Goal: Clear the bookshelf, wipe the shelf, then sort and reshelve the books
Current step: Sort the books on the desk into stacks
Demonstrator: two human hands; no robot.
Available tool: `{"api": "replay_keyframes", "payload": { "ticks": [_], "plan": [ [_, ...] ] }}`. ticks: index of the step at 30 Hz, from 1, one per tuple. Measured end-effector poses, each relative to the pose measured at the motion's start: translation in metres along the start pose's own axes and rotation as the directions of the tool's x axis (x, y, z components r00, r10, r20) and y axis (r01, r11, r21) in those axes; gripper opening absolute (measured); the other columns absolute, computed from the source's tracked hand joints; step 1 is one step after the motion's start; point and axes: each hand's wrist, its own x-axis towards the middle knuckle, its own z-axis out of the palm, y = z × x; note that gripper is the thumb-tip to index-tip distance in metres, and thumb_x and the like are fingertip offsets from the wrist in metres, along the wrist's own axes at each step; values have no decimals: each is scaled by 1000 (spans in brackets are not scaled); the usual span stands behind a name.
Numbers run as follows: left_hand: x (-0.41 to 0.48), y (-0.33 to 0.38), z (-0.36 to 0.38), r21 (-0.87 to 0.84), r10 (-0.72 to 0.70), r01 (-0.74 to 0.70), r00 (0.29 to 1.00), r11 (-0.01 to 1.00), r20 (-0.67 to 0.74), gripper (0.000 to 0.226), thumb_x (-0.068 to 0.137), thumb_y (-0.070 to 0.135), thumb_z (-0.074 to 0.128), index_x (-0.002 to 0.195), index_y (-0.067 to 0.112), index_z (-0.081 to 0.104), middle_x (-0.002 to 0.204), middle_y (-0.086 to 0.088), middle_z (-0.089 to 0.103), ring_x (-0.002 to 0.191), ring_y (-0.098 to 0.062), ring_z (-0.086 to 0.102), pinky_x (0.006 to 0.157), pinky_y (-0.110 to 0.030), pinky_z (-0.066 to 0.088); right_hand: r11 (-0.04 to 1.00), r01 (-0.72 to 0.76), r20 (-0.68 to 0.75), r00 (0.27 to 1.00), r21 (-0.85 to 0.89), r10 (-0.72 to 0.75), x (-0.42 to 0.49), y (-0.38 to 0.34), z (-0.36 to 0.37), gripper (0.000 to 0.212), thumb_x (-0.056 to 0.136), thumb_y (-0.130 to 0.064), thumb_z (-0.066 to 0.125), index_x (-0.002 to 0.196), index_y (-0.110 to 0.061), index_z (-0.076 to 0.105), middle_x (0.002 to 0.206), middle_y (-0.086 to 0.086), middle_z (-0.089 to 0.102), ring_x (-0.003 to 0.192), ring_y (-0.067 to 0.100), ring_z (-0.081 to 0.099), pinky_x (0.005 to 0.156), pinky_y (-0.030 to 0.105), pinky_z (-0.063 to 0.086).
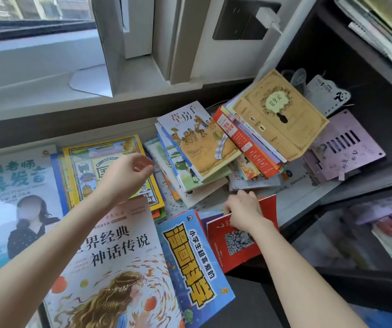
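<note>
Gripping the top edge of a red book [237, 245], the right hand [243, 210] sits at the lower centre-right of the frame, its fingers curled over the cover. The red book lies just right of a blue book [195, 263] with big yellow lettering. The left hand [128, 174] hangs at centre-left above a yellow-bordered book [100, 162], its fingers loosely curled and holding nothing. Below that forearm, a large pale book [119, 256] showing a long-haired figure fills the lower left. At upper centre-right a sandy-covered book [199, 140] tops one slumped pile. Beside it, a tan book [278, 114] tops another pile that leans at the mouth of the dark shelf [332, 55]. A white bookend [98, 79] stands on the sill at upper left.
</note>
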Motion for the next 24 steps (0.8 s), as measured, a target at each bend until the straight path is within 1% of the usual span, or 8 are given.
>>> {"api": "replay_keyframes", "payload": {
  "ticks": [5,8,10,13,15,17,19,24],
  "plan": [
    [2,8,1,26,32,-32,999,999,8,19,96,24,54,108,16,66,103,3,66,94,-14,60,81,-29,46,992,-103,-129,985,79,112,-22,1,3,29,82,-4,63,86,-33,66,101,-12,59,107,18,43,91,34,26],
    [3,11,2,26,40,-40,999,999,6,19,96,24,54,109,17,66,105,3,66,95,-14,60,81,-30,47,998,-40,-150,987,55,48,-16,-3,7,36,75,8,51,90,-25,51,100,-5,58,104,23,41,88,34,26],
    [2,13,2,33,43,-43,999,999,3,20,96,25,53,110,17,65,106,3,67,94,-12,60,79,-29,47,1000,21,-73,997,-13,-22,-3,-6,11,44,77,7,51,113,-18,48,117,2,58,113,26,41,98,37,28],
    [0,14,3,35,39,-39,999,999,-4,20,96,25,54,110,17,66,106,3,66,93,-12,59,79,-28,47,972,170,173,975,-162,-141,22,-8,20,73,82,-12,67,145,-19,32,142,6,43,133,28,33,117,44,15],
    [-3,13,2,14,32,-32,999,999,-7,19,96,24,54,109,16,66,104,3,66,95,-14,61,82,-30,48,947,252,269,943,-200,-194,34,-7,21,84,75,-22,78,146,-16,32,144,7,40,133,27,34,117,42,18],
    [-7,12,-2,-1,19,-19,999,1000,-26,18,96,23,54,108,16,67,102,3,67,96,-16,63,83,-31,49,947,274,306,928,-170,-213,42,-5,20,93,68,-26,84,144,-14,32,142,9,40,130,28,39,111,40,29],
    [-10,9,-8,-11,1,-2,998,1000,-60,18,95,21,55,106,15,68,101,1,68,94,-17,64,84,-33,51,943,274,330,922,-192,-201,48,-6,17,97,66,-30,86,144,-12,30,143,9,40,129,28,39,107,41,32],
    [-21,0,-23,-46,-39,33,991,998,-125,18,95,19,55,104,13,69,99,-1,68,92,-18,64,77,-30,48,924,284,376,910,-255,-176,57,-13,8,83,72,-35,80,139,-13,37,141,11,44,131,29,38,109,43,27]
  ]
}}
